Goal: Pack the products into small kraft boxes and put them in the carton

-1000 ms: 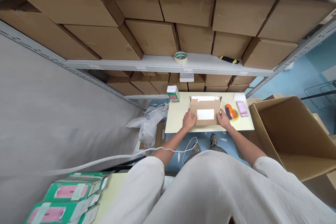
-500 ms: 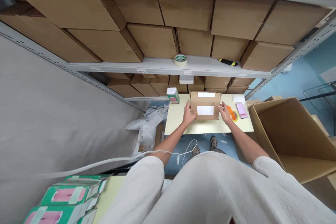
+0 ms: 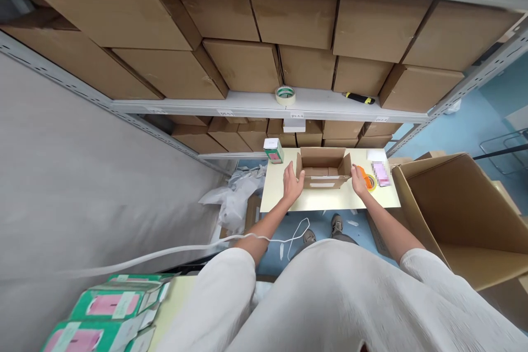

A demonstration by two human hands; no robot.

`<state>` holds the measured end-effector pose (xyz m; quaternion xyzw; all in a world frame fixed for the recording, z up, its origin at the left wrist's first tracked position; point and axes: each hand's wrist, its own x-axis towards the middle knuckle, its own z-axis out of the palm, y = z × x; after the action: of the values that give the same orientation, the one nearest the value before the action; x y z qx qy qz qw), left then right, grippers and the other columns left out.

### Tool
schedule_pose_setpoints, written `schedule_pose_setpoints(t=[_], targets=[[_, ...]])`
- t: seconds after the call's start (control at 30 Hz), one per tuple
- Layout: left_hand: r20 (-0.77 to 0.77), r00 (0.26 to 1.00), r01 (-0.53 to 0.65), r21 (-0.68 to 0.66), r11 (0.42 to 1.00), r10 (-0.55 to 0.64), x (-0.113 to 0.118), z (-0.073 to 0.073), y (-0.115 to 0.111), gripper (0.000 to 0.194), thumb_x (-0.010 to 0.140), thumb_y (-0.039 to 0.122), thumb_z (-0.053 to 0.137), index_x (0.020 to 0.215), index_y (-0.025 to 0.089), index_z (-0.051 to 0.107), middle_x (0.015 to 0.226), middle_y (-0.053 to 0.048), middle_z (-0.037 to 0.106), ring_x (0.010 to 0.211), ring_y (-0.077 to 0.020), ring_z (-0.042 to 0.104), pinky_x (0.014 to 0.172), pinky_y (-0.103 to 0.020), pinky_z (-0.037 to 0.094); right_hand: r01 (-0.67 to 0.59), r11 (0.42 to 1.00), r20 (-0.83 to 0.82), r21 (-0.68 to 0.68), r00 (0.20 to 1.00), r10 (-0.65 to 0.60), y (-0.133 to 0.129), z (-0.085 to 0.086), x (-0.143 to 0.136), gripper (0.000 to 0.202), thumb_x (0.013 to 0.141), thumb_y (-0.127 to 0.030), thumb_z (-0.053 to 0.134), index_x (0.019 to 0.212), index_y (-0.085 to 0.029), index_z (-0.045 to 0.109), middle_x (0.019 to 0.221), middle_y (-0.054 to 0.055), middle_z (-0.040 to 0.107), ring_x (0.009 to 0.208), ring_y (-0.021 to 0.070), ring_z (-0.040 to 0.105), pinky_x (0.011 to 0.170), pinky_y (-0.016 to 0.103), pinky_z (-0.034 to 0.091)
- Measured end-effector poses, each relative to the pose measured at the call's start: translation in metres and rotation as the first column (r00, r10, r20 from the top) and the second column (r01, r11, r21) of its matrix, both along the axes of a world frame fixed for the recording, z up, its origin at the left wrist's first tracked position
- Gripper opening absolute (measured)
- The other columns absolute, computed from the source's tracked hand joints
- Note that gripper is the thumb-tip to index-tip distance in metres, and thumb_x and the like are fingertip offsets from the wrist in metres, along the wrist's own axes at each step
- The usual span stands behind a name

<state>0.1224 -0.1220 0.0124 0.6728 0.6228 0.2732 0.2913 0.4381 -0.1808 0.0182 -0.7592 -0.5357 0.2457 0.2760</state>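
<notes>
A small brown cardboard box [image 3: 324, 182] stands on the pale yellow table [image 3: 284, 198], its open top showing the inside. White labels are on its near side. My left hand [image 3: 292, 184] is at the box's left side with fingers apart. At the right side, my right hand [image 3: 358, 180] has its fingers near the box edge; whether they grip it is unclear. Beside that hand lie an orange tape dispenser [image 3: 363, 176] and a pink pixelated item [image 3: 380, 174]. A green and white small box [image 3: 274, 150] stands at the table's back left corner.
Shelves of brown boxes [image 3: 292, 8] rise ahead, with a tape roll [image 3: 285, 95] and a black-yellow cutter [image 3: 358, 98] on one shelf. A large open carton [image 3: 474, 203] stands right. Green boxes [image 3: 111, 304] lie lower left. A white cable [image 3: 165, 254] crosses my left arm.
The small box has turned so its open inside faces up, where before its labelled face showed. My hands have moved slightly apart, and my left fingers have spread.
</notes>
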Motion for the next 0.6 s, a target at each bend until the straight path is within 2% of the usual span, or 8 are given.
schedule_pose_setpoints(t=[0.07,0.13,0.2,0.27,0.37,0.43,0.5,0.6], targets=[[-0.055,0.997,0.055,0.126,0.990,-0.049,0.003,0.017,0.010,0.063,0.110,0.047,0.041,0.167,0.020,0.036,0.166,-0.017,0.046,0.158,-0.0344,0.037,0.130,-0.053,0.031,0.052,0.994,0.028,0.095,0.998,-0.054,0.011,0.015,-0.003,0.071,0.110,-0.057,0.022,0.166,-0.018,0.041,0.159,0.019,0.053,0.145,0.0320,0.052,0.121,0.051,0.043],[-0.093,0.976,0.209,0.166,0.964,-0.195,0.010,0.032,0.022,0.051,0.111,0.037,0.038,0.156,0.022,0.054,0.156,-0.014,0.058,0.150,-0.0326,0.047,0.128,-0.050,0.035,-0.043,0.979,0.087,0.200,0.996,0.026,0.025,0.031,-0.009,0.061,0.109,-0.049,0.032,0.159,-0.020,0.051,0.152,0.018,0.059,0.142,0.0329,0.052,0.121,0.053,0.043],[-0.117,0.939,0.337,0.143,0.930,-0.322,0.017,0.042,0.032,0.048,0.110,0.031,0.036,0.150,0.022,0.061,0.145,-0.013,0.066,0.140,-0.0315,0.056,0.123,-0.048,0.041,-0.207,0.960,0.141,0.187,0.973,0.183,0.039,0.043,-0.014,0.052,0.108,-0.042,0.038,0.148,-0.023,0.063,0.142,0.016,0.065,0.138,0.0339,0.055,0.119,0.053,0.044],[-0.135,0.924,0.372,0.112,0.921,-0.357,0.020,0.044,0.039,0.048,0.109,0.030,0.036,0.146,0.021,0.064,0.140,-0.012,0.069,0.132,-0.0315,0.062,0.118,-0.048,0.046,-0.255,0.963,0.189,0.083,0.953,0.236,0.049,0.048,-0.015,0.046,0.106,-0.043,0.045,0.139,-0.023,0.069,0.138,0.016,0.066,0.133,0.0366,0.057,0.117,0.056,0.045],[-0.170,0.931,0.335,0.044,0.941,-0.323,0.015,0.033,0.043,0.048,0.104,0.026,0.042,0.145,0.020,0.066,0.142,-0.013,0.069,0.134,-0.0334,0.061,0.120,-0.051,0.045,-0.195,0.974,0.213,-0.111,0.953,0.215,0.050,0.040,-0.005,0.048,0.104,-0.047,0.052,0.140,-0.021,0.069,0.143,0.017,0.064,0.134,0.0394,0.058,0.115,0.058,0.046],[-0.192,0.923,0.333,-0.041,0.942,-0.334,0.006,0.021,0.042,0.051,0.097,0.024,0.053,0.146,0.019,0.066,0.150,-0.014,0.065,0.143,-0.0346,0.056,0.124,-0.051,0.042,-0.228,0.955,0.178,-0.191,0.949,0.262,0.044,0.029,0.005,0.057,0.101,-0.050,0.058,0.150,-0.021,0.062,0.153,0.017,0.058,0.141,0.0384,0.055,0.119,0.054,0.045],[-0.204,0.903,0.358,-0.132,0.924,-0.379,-0.005,0.008,0.039,0.062,0.090,0.027,0.064,0.152,0.018,0.062,0.162,-0.016,0.055,0.153,-0.0361,0.047,0.129,-0.050,0.037,-0.293,0.928,0.132,-0.231,0.935,0.328,0.036,0.016,0.015,0.074,0.095,-0.055,0.068,0.160,-0.022,0.053,0.165,0.017,0.048,0.152,0.0376,0.045,0.125,0.052,0.039],[-0.245,0.848,0.438,-0.177,0.882,-0.470,-0.016,-0.008,0.033,0.089,0.078,0.032,0.080,0.161,0.016,0.052,0.176,-0.020,0.033,0.165,-0.0414,0.026,0.134,-0.054,0.027,-0.385,0.882,0.089,-0.272,0.902,0.421,0.026,0.002,0.021,0.098,0.085,-0.058,0.081,0.169,-0.027,0.041,0.177,0.015,0.031,0.163,0.0373,0.029,0.129,0.053,0.033]])
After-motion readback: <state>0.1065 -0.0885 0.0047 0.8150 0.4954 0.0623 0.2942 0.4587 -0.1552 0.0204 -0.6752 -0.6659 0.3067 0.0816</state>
